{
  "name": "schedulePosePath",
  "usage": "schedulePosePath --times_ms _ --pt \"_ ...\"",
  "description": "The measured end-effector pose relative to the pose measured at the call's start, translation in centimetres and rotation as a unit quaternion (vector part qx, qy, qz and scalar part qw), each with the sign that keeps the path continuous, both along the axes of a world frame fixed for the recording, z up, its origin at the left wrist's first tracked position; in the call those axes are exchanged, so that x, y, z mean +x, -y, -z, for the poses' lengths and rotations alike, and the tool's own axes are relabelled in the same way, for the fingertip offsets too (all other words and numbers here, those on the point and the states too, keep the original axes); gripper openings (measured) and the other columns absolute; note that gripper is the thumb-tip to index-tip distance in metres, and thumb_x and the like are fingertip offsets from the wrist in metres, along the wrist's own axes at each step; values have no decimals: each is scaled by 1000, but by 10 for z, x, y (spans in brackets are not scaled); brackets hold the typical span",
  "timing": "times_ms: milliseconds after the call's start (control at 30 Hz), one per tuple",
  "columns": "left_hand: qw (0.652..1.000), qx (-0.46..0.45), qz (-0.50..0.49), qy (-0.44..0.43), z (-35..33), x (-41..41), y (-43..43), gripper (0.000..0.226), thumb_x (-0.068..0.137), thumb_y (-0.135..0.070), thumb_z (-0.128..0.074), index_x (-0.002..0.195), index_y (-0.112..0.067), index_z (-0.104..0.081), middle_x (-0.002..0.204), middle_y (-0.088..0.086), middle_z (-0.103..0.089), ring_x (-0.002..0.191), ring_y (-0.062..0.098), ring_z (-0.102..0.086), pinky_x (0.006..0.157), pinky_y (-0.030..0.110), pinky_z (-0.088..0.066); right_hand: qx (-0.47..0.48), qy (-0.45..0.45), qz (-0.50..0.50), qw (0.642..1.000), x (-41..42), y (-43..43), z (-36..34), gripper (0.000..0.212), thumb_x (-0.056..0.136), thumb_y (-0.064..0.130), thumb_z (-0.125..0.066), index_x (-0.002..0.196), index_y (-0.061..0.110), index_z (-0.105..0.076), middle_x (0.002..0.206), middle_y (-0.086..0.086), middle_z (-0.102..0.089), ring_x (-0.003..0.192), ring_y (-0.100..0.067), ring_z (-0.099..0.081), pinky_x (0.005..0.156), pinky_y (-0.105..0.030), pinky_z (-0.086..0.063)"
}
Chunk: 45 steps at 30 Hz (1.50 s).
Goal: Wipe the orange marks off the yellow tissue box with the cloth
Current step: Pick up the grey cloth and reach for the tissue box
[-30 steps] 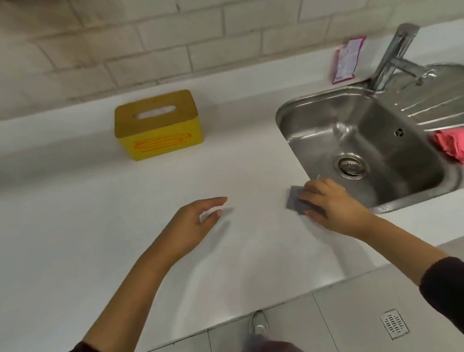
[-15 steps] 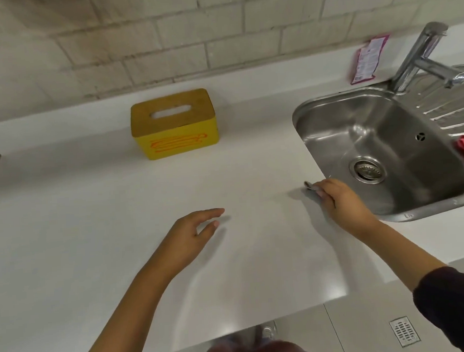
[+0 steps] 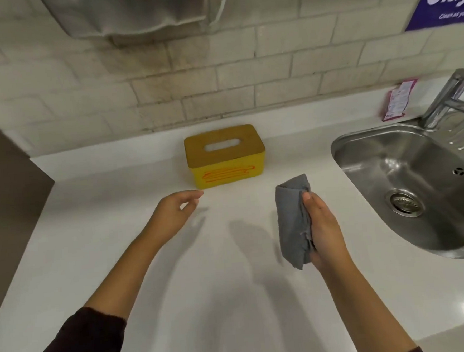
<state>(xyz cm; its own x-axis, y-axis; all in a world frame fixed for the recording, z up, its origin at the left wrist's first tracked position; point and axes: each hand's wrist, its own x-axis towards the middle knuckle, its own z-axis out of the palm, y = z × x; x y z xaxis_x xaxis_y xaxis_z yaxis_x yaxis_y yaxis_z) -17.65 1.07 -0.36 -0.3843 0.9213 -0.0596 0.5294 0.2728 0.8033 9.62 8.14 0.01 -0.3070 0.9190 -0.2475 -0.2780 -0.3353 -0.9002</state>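
Observation:
A yellow tissue box (image 3: 256,164) with a wooden slotted lid stands on the white counter (image 3: 120,238) near the back wall. Orange scribbled marks (image 3: 226,174) run across its front face. My right hand (image 3: 324,231) holds a folded grey cloth (image 3: 293,221) upright above the counter, to the right of and nearer than the box. My left hand (image 3: 174,215) hovers empty with its fingers apart, its fingertips just short of the box's lower left corner.
A steel sink (image 3: 407,188) with a tap (image 3: 449,97) is set into the counter at right. A pink packet (image 3: 397,99) leans on the tiled wall. A dark panel (image 3: 5,205) borders the counter at left. A dispenser (image 3: 137,12) hangs above.
My right hand has lifted the grey cloth off the counter by the sink and carried it left towards the box. The view has tilted up and shifted closer to the box.

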Motion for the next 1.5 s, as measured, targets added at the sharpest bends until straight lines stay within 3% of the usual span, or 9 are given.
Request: schedulePosePath --times_ms 200,300,433,567,633,833,1033,1233,1500 --pt "993 32 38 -107 -7 -49 -61 31 90 -20 -57 120 -15 -60 130 8 -56 118 22 -52 97 21 -35 -157 -56 -17 986 -33 4 17 33 94 41 -41 93 17 -64 69 -8 -71 63 -23 -68 58 -31 -55" --pt "979 -14 106 -172 -4 -52 -95 46 89 -30 -57 132 -15 -49 144 9 -40 131 25 -39 107 26 -29 -161 -38 -8 986 -43 0 19 34 95 40 -42 97 13 -62 67 -11 -71 60 -26 -69 56 -34 -53" --pt "943 -94 176 -267 6 -47 -130 65 91 -42 -50 144 -14 -26 156 9 -19 142 28 -16 113 32 -17 -176 -57 -9 983 -49 -10 14 32 95 36 -40 86 13 -60 59 -8 -67 53 -22 -66 48 -28 -53" --pt "931 -99 177 -304 15 -45 -148 64 93 -40 -47 145 -11 -24 154 10 -22 140 31 -20 113 36 -20 -184 -44 11 982 -45 -21 18 29 94 36 -41 79 18 -57 67 -9 -56 61 -21 -57 54 -27 -48" --pt "927 -92 179 -315 17 -47 -151 59 94 -35 -46 144 -10 -26 153 11 -25 139 31 -23 112 36 -24 -181 -23 20 983 -40 -23 20 31 94 37 -43 79 17 -61 65 -8 -62 60 -21 -62 56 -28 -50" --pt "937 -76 175 -292 23 -41 -139 56 95 -31 -45 143 -9 -27 153 12 -23 139 29 -24 111 33 -24 -195 -32 26 980 -22 -18 27 33 96 38 -38 79 19 -59 54 4 -65 52 -9 -65 52 -26 -46" --pt "945 -27 188 -266 23 -19 -96 57 92 -33 -51 142 -13 -32 149 11 -32 136 28 -29 110 33 -25 -174 -26 47 983 2 4 29 35 94 29 -48 72 16 -73 70 -2 -74 68 -17 -69 64 -33 -46" --pt "959 -10 192 -207 25 16 -42 60 87 -35 -59 140 -20 -36 140 3 -42 131 22 -29 107 26 -23 -206 11 35 978 26 28 33 25 95 27 -46 93 9 -65 92 -12 -66 85 -28 -59 74 -37 -45" --pt "968 -28 220 -114 1 56 22 61 84 -42 -60 138 -44 -30 138 -9 -43 126 10 -32 104 22 -25 -110 130 24 985 60 51 31 21 93 29 -51 96 13 -64 94 -13 -68 90 -32 -62 89 -52 -45"
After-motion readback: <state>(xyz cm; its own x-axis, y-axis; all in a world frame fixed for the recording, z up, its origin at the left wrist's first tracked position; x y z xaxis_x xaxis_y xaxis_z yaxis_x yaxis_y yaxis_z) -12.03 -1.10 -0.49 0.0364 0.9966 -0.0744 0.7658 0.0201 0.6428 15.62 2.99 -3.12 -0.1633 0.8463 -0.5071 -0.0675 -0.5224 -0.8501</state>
